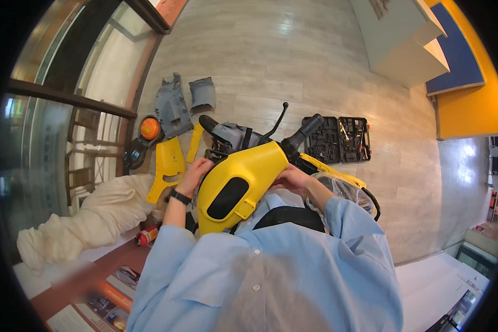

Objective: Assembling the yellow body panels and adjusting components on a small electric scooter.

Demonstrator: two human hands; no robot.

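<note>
A yellow plastic scooter cover (260, 166) with a black oval panel (227, 198) lies tilted in front of my chest, over the scooter's handlebar. My left hand (196, 174) grips its left edge, with a dark band on the wrist. On the opposite side, my right hand (293, 178) holds the cover's right edge, its fingertips partly hidden behind it. Beyond the cover, the handlebar shows a black right grip (304, 130), a brake lever (276, 123) and a grey housing (232, 134). Much of the scooter beneath is hidden by the cover and my body.
Grey plastic panels (172, 108) and a yellow panel (170, 159) lie on the floor at left, near an orange-topped black part (149, 129). An open tool case (337, 139) lies beyond the right grip. Cream cloth (102, 210) and a red fire extinguisher (146, 236) are near left.
</note>
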